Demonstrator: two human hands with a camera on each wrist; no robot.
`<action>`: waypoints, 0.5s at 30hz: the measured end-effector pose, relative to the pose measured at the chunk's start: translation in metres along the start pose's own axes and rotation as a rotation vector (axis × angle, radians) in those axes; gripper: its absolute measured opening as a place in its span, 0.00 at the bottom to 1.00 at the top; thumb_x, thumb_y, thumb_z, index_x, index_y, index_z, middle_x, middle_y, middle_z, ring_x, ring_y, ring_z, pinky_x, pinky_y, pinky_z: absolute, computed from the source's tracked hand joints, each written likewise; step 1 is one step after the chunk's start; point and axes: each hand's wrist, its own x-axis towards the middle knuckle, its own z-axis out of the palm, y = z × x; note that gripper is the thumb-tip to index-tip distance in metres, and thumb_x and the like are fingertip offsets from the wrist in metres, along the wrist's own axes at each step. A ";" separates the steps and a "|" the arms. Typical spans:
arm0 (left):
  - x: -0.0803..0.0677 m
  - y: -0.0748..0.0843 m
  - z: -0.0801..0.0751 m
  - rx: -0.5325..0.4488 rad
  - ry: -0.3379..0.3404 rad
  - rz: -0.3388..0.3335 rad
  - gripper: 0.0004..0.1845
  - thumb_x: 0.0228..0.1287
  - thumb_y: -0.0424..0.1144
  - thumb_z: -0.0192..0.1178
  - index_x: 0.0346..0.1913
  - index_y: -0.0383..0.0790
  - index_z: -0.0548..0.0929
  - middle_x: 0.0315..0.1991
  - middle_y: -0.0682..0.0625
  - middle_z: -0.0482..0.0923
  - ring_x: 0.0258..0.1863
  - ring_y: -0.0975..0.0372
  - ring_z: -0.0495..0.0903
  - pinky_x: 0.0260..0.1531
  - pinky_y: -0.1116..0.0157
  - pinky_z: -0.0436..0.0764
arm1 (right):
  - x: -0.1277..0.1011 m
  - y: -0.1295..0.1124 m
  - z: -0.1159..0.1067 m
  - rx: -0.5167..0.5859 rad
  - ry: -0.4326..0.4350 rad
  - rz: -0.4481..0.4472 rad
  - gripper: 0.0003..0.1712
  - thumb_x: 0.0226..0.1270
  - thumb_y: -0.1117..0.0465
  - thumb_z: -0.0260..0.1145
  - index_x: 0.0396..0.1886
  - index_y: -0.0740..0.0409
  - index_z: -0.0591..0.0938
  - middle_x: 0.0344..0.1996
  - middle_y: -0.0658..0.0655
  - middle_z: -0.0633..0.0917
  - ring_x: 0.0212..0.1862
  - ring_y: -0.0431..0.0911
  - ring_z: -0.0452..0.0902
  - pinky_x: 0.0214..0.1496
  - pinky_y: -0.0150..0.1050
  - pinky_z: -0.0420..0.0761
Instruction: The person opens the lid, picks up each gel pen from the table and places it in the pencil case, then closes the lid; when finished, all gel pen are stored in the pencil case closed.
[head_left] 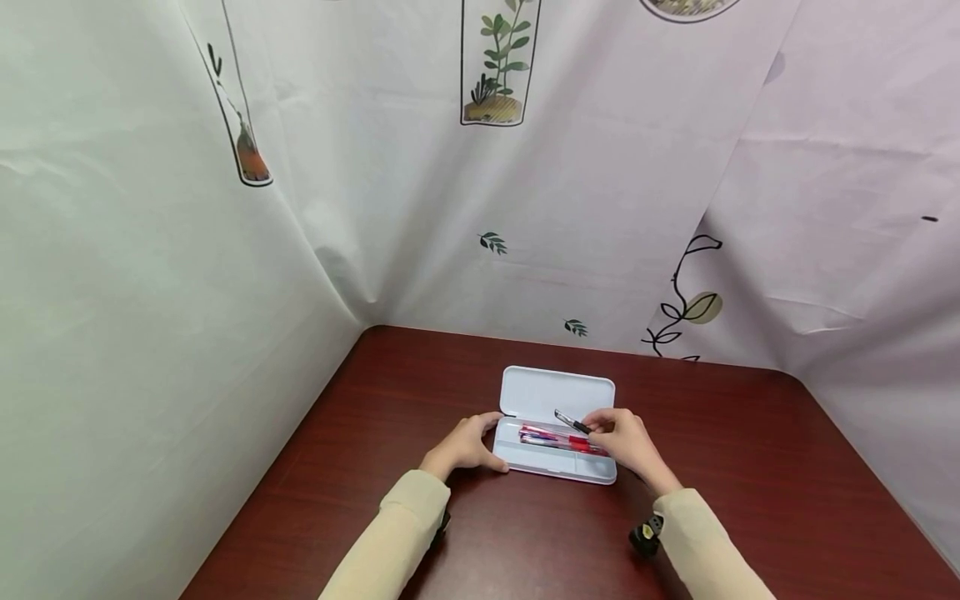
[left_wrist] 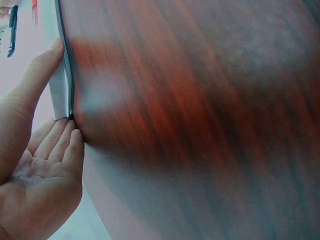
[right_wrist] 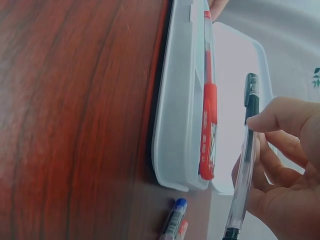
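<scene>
A pale pencil case (head_left: 534,459) lies on the table with its lid (head_left: 557,392) tipped back. My left hand (head_left: 463,443) holds the case's left end, thumb at the front corner and fingers along the side and back. Between the thumb and fingers of my right hand (head_left: 624,437) is a black pen (right_wrist: 244,160), held tilted above the case's right part. Inside the case, a red pen (right_wrist: 208,130) lies lengthwise among other red and blue pens (head_left: 543,436). My right hand partly covers their right ends in the head view.
Past the case's right end, a blue-ended pen (right_wrist: 174,220) and a red one (right_wrist: 182,230) lie on the dark red wooden table (head_left: 525,533). A white patterned cloth (head_left: 420,208) hangs behind the table and along its sides.
</scene>
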 end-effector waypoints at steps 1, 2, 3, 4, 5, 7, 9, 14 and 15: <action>0.000 0.000 0.000 0.000 0.000 -0.002 0.49 0.38 0.38 0.82 0.66 0.31 0.70 0.63 0.37 0.74 0.64 0.51 0.74 0.64 0.55 0.73 | 0.001 0.000 0.001 0.002 -0.004 -0.005 0.08 0.55 0.71 0.69 0.36 0.61 0.87 0.29 0.53 0.85 0.31 0.43 0.76 0.34 0.32 0.77; 0.000 0.000 0.000 0.000 0.000 -0.003 0.49 0.38 0.38 0.82 0.67 0.30 0.70 0.63 0.37 0.74 0.64 0.51 0.74 0.64 0.55 0.73 | 0.001 -0.001 0.002 0.007 -0.007 -0.006 0.08 0.55 0.71 0.69 0.35 0.61 0.87 0.29 0.54 0.85 0.31 0.43 0.76 0.33 0.32 0.77; 0.000 0.000 0.000 0.000 0.000 -0.003 0.49 0.38 0.38 0.82 0.67 0.30 0.70 0.63 0.37 0.74 0.64 0.51 0.74 0.64 0.55 0.73 | 0.002 -0.001 0.003 0.010 -0.008 -0.009 0.08 0.55 0.72 0.69 0.35 0.61 0.87 0.28 0.54 0.85 0.31 0.43 0.76 0.33 0.32 0.77; 0.000 0.000 0.000 -0.001 0.000 -0.003 0.49 0.38 0.38 0.82 0.67 0.30 0.70 0.63 0.37 0.74 0.64 0.51 0.74 0.64 0.55 0.73 | 0.003 -0.002 0.005 0.015 -0.009 -0.012 0.08 0.54 0.72 0.69 0.35 0.61 0.87 0.28 0.55 0.85 0.31 0.42 0.76 0.33 0.31 0.77; 0.000 0.000 0.000 0.000 0.000 -0.002 0.49 0.38 0.38 0.82 0.67 0.30 0.70 0.64 0.37 0.74 0.64 0.51 0.74 0.64 0.55 0.73 | 0.004 -0.002 0.005 0.014 -0.012 -0.022 0.08 0.54 0.72 0.68 0.35 0.61 0.87 0.28 0.56 0.85 0.31 0.42 0.76 0.33 0.31 0.77; 0.000 0.001 0.000 -0.002 0.000 0.002 0.49 0.38 0.38 0.82 0.67 0.30 0.70 0.63 0.37 0.74 0.64 0.51 0.74 0.64 0.55 0.72 | 0.005 -0.003 0.008 0.017 -0.020 -0.036 0.08 0.55 0.72 0.68 0.35 0.62 0.87 0.29 0.57 0.85 0.30 0.42 0.76 0.33 0.31 0.77; 0.000 0.001 0.000 -0.005 0.001 0.006 0.49 0.38 0.37 0.82 0.66 0.30 0.70 0.63 0.37 0.74 0.64 0.51 0.74 0.64 0.55 0.72 | 0.006 -0.004 0.010 0.018 -0.028 -0.049 0.08 0.55 0.72 0.68 0.35 0.62 0.88 0.29 0.57 0.86 0.30 0.42 0.76 0.33 0.30 0.77; -0.001 0.001 0.000 -0.004 -0.001 0.006 0.49 0.38 0.38 0.82 0.66 0.29 0.70 0.63 0.37 0.74 0.64 0.51 0.74 0.64 0.55 0.73 | 0.008 -0.008 0.016 0.010 -0.048 -0.090 0.09 0.53 0.74 0.67 0.34 0.62 0.87 0.29 0.56 0.86 0.30 0.40 0.75 0.33 0.30 0.77; -0.001 0.001 0.000 -0.004 -0.002 0.004 0.49 0.38 0.38 0.82 0.66 0.29 0.70 0.63 0.37 0.74 0.64 0.50 0.74 0.64 0.55 0.73 | 0.008 -0.008 0.017 0.006 -0.052 -0.099 0.09 0.53 0.74 0.67 0.34 0.62 0.87 0.29 0.56 0.86 0.30 0.40 0.75 0.33 0.30 0.77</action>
